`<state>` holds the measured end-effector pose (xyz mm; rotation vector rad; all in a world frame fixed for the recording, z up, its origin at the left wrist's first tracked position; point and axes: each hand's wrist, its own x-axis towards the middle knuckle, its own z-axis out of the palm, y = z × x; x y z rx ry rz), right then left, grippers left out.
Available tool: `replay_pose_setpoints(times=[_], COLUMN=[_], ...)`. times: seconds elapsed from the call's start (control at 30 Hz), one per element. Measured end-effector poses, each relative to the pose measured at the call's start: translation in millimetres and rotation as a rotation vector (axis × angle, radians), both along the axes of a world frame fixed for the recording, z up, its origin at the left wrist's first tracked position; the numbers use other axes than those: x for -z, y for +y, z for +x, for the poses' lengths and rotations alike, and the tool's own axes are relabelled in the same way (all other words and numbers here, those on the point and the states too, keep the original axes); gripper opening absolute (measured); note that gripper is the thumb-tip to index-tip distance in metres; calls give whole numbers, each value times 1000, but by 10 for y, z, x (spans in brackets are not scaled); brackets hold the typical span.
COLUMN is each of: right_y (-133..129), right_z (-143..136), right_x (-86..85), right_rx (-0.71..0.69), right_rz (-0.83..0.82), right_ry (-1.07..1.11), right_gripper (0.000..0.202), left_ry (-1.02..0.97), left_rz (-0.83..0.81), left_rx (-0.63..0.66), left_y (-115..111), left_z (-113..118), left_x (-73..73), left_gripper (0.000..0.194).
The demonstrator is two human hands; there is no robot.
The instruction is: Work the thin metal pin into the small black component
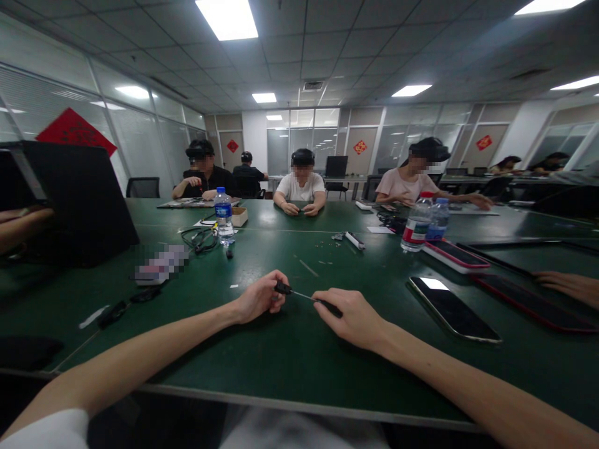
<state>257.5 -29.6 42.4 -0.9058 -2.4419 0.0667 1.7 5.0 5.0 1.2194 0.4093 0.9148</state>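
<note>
My left hand [262, 297] pinches a small black part [283, 288] just above the green table [262, 355]. My right hand [353, 315] is closed around the dark handle of a thin screwdriver [303, 295]. Its metal shaft points left, and the tip meets the black part; whether it sits in a screw is too small to tell. Most of the handle is hidden under my right fingers. To the right of my right hand lies a phone [453, 308] with a dark screen.
Bottles [224, 215] [416, 224], black cables [199, 238] and a small box [239, 216] stand farther back. Tiny loose pieces [334, 244] lie near a white tool [354, 241]. Another person's hand [568, 287] rests at the right. A black screen [70, 199] stands left. Several people sit around.
</note>
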Motion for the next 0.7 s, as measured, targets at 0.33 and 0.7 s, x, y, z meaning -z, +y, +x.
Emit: replay_pose_setpoints(times=[0.33, 0.7], right_y=[3, -23], right_z=[-2, -8], right_x=[5, -48], right_rx=[26, 28], right_rz=[-61, -143], right_ry=[-22, -71], right_gripper=[31, 33], left_ry=[23, 5], left_rz=[14, 33], left_rx=[-37, -36], left_y=[3, 18], left_z=[15, 8], left_x=[3, 32], left_gripper=[27, 25])
